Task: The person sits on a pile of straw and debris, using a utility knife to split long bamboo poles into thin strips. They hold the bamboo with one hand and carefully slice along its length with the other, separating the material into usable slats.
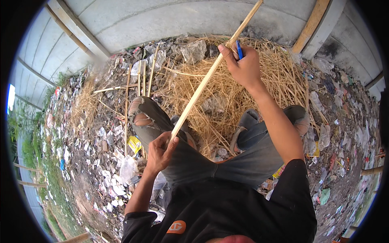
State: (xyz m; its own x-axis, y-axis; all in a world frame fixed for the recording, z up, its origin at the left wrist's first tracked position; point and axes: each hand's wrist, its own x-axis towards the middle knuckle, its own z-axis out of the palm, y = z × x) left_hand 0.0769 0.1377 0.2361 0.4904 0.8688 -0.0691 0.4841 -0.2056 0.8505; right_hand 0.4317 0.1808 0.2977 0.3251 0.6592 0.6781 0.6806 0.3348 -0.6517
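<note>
A long pale bamboo strip [201, 85] runs slantwise across my lap, its far end up near the wall. Its near end is in my left hand [159, 152], fingers closed and thumb along the strip, just over my left knee. Farther up, my right hand [245, 67] closes around the strip with the thumb on top. A slim blue object [239, 50] sticks up from the right hand's fingers; its kind is hidden by the grip. Below the strip, between my feet, lies a heap of straw-coloured shavings [210, 87].
Several cut bamboo strips [144, 77] lean or lie beyond my left knee. Litter [115, 162] and plastic scraps cover the ground on both sides. A grey panel wall [194, 20] with a bamboo pole [311, 25] stands ahead. A rock [193, 51] sits near its foot.
</note>
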